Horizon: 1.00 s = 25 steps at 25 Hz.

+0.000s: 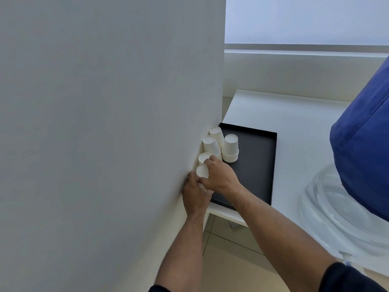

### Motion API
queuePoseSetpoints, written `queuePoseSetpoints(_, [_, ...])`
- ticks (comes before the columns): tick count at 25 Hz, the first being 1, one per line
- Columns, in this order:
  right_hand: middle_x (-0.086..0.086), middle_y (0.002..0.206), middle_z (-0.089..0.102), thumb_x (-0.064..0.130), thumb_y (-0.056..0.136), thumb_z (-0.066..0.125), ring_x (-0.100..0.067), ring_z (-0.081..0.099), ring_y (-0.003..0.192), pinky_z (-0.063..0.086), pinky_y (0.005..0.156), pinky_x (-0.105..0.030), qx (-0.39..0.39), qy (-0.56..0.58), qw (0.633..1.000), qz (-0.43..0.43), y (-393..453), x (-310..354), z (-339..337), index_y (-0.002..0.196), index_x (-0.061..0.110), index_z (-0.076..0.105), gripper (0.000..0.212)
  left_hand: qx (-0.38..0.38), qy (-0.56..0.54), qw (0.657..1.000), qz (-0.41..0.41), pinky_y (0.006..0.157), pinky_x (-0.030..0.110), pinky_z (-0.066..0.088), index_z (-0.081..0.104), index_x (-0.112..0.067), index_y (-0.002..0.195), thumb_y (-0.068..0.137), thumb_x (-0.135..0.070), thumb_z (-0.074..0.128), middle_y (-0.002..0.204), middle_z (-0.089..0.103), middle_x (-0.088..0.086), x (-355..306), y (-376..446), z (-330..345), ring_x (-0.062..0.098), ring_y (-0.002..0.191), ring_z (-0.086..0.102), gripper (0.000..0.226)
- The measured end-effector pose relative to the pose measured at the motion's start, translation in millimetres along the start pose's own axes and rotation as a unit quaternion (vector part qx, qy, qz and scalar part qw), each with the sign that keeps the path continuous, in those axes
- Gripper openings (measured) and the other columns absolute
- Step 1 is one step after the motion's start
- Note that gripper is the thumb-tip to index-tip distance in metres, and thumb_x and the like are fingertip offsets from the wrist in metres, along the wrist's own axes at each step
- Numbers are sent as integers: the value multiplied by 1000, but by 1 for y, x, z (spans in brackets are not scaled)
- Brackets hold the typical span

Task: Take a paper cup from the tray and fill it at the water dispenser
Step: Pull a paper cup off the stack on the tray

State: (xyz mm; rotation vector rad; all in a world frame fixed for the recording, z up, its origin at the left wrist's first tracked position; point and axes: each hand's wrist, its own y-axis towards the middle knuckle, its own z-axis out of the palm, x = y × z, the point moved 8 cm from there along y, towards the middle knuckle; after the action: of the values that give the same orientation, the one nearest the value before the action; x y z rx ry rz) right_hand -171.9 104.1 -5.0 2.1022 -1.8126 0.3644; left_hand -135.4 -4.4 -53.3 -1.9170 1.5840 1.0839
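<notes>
White paper cups, upturned with their flat bases uppermost, stand nested in short stacks along the left edge of the flat black rectangular tray [255, 165], pressed close to the pale grey wall [105, 123], and the nearest stack [202, 170] is the one both hands have gone to. The left hand [195, 199] wraps the lower part of that stack, squeezed between it and the wall, seemingly to hold the stack down; its grip looks closed around the cups, though the fingers are mostly hidden. The right hand [221, 178] comes over from the tray side, its grip pinched on the top cup, likely to peel one free of the tightly nested rest. Nothing has visibly lifted clear, so the task seems at its first step. Three more stacks, one at [230, 147], stand farther back on the tray. The tray sits at the corner of the white desk [294, 131]. At the right, a water bottle under a dark blue fabric cover [364, 157] sits on a clear rounded base [328, 199], presumably the dispenser; its tap is out of view
</notes>
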Motion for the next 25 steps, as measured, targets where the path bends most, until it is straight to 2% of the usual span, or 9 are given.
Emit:
queuePoseSetpoints(3, [-5,108,57,47,86,71,-28,63,91,49,68,-38,10,-24,999,-27,-3,2,4,108,5,61,49,-1,13,1000,-3,72,33,58,59,-7,113,72,-15,84,99,76,9,6,-3,3,29,88,74,48])
queuePoseSetpoints(7, [-6,111,57,47,89,68,-29,64,93,56,71,-43,33,-49,997,-51,0,7,7,112,5,62,49,-4,25,1000,-3,75,34,61,60,-8,116,73,-22,87,105,76,9,10,-3,3,27,92,75,54])
queuePoseSetpoints(12, [-7,106,60,54,91,63,-30,66,86,45,61,-36,53,-90,990,-93,12,11,4,108,4,66,53,12,33,999,-22,77,38,63,60,-9,112,71,-29,87,103,76,8,13,2,6,29,93,75,53])
queuePoseSetpoints(14, [-7,101,61,53,89,62,-31,66,82,46,60,-36,50,-99,986,-127,15,18,-4,102,4,66,51,14,32,999,-18,78,40,64,60,-10,111,69,-33,90,103,76,6,13,3,6,26,92,75,56])
queuePoseSetpoints(16, [-8,102,59,49,89,62,-30,65,85,54,67,-40,39,-120,974,-190,15,31,-11,102,5,65,46,10,32,999,-14,75,38,64,60,-11,108,68,-34,91,100,76,5,13,2,4,25,90,75,56])
queuePoseSetpoints(19, [-9,103,60,35,95,53,-31,64,90,53,75,-40,58,-186,943,-271,6,46,-3,102,6,66,32,10,50,999,-11,71,38,62,58,-9,108,72,-28,87,97,74,8,10,3,4,29,88,75,51])
queuePoseSetpoints(21, [-9,103,60,25,97,46,-30,62,91,52,80,-40,91,-215,929,-288,-2,46,9,100,6,65,27,20,81,997,2,73,39,62,57,-8,112,75,-25,85,102,72,8,8,2,6,29,91,74,49])
queuePoseSetpoints(23, [-9,105,58,17,95,46,-28,60,91,53,83,-41,111,-219,927,-284,-5,43,13,103,7,62,21,22,87,996,2,75,38,63,56,-8,116,76,-23,86,106,73,8,10,1,5,28,94,74,53])
queuePoseSetpoints(25, [-10,107,56,10,91,49,-27,58,89,52,78,-37,112,-219,929,-276,-6,39,15,107,6,61,20,18,81,997,-3,75,40,62,56,-8,117,76,-22,85,107,73,8,10,1,5,29,94,74,53])
